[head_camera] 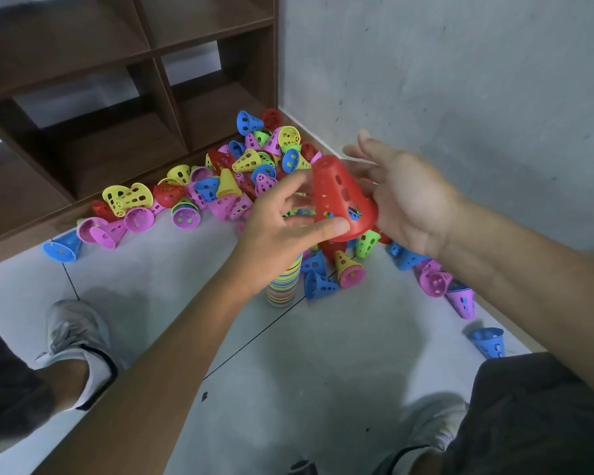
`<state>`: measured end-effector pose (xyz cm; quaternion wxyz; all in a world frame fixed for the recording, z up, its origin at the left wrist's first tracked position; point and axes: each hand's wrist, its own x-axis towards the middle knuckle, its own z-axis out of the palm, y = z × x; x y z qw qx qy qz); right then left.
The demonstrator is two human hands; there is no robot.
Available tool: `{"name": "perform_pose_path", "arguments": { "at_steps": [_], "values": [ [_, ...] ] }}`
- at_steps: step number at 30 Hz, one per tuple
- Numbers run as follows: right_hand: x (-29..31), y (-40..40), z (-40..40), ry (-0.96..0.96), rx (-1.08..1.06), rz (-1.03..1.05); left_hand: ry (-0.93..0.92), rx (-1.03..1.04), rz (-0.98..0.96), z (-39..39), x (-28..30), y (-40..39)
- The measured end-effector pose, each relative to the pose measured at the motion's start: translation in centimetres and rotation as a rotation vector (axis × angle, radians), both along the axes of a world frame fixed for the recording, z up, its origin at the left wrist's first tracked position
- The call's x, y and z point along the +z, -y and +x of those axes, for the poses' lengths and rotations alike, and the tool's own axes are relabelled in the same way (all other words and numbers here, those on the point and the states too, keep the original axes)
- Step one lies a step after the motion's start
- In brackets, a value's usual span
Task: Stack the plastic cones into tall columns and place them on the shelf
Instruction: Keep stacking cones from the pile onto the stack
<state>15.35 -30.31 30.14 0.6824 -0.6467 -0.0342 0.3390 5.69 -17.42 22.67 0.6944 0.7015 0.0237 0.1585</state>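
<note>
Setting: pale tiled floor (pixel 323 354) in a corner, grey wall (pixel 460 80) to the right, brown shelf (pixel 117 80) to the left with bare compartments.
Loose stock: cones (pixel 247 166) in red, blue, yellow, pink and green lay heaped along the shelf foot and scattered by the wall.
Column: a striped stack (pixel 283 286) stood upright on the floor, directly under the hands, its top hidden by the left hand.
Item in hand: red cone (pixel 340 197), narrow end up, tilted, above the stack.
Left hand (pixel 282 228): thumb and fingers pinched the red cone's rim and side.
Right hand (pixel 398 197): fingers straight and spread, palm against the cone's far side, gripping nothing.
Handling advice: level the cone, centre its wide mouth over the stack's top, lower straight and press lightly; a sideways shove would likely topple the column.
Shelf count: none placed yet.
</note>
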Motion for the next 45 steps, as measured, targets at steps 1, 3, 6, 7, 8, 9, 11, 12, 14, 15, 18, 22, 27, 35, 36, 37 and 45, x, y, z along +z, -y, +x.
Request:
{"name": "perform_pose_path", "arguments": {
  "at_steps": [1, 3, 6, 7, 8, 9, 11, 12, 14, 15, 18, 22, 27, 35, 36, 37, 45],
  "values": [
    [0.0, 0.0, 0.0, -0.012, 0.001, 0.025, 0.008, 0.010, -0.038, 0.0, 0.0, 0.0],
    [0.0, 0.1, 0.1, 0.008, 0.021, 0.025, 0.017, 0.048, -0.072, 0.1, 0.0, -0.2],
    [-0.6, 0.2, 0.1, 0.139, 0.072, -0.106, 0.029, 0.109, -0.046, 0.2, 0.0, -0.9],
    [-0.9, 0.2, 0.1, 0.189, 0.080, -0.165, 0.019, 0.144, -0.025, 0.3, 0.0, -1.3],
    [-1.2, 0.3, 0.1, 0.235, 0.081, -0.219, -0.004, 0.183, 0.008, 0.3, -0.2, -1.8],
    [-1.6, 0.3, 0.1, 0.274, 0.079, -0.264, -0.035, 0.216, 0.065, 0.3, -0.4, -2.3],
    [-2.0, 0.3, 0.1, 0.339, 0.083, -0.317, -0.102, 0.253, 0.229, 0.2, -1.1, -3.4],
    [-2.1, 0.3, 0.1, 0.365, 0.092, -0.329, -0.129, 0.255, 0.292, 0.1, -1.5, -3.8],
    [-2.2, 0.4, 0.0, 0.416, 0.112, -0.359, -0.173, 0.243, 0.342, -0.2, -2.2, -4.2],
    [-2.2, 0.4, 0.0, 0.441, 0.119, -0.378, -0.199, 0.237, 0.364, -0.3, -2.6, -4.3],
    [-2.4, 0.5, -0.1, 0.468, 0.123, -0.405, -0.266, 0.224, 0.426, -0.5, -3.9, -4.5],
    [-2.5, 0.4, 0.0, 0.459, 0.130, -0.402, -0.291, 0.223, 0.445, -0.6, -4.4, -4.8],
    [-3.7, 1.0, 1.2, 0.456, 0.145, -0.445, -0.197, 0.300, 0.425, -0.4, -2.9, -5.0],
    [-8.0, 5.4, 6.9, 0.518, 0.160, -0.728, -0.068, 0.316, 0.534, 1.7, -1.0, -2.8],
    [-8.5, 6.0, 7.7, 0.534, 0.166, -0.760, -0.043, 0.298, 0.548, 2.2, -1.0, -2.1],
    [-8.9, 6.6, 8.4, 0.551, 0.175, -0.794, -0.020, 0.278, 0.564, 2.6, -1.1, -1.4],
    [-14.4, 12.2, 13.0, 0.606, 0.301, -1.099, -0.025, 0.113, 0.843, 6.1, -4.6, 3.5]
  ]
}}
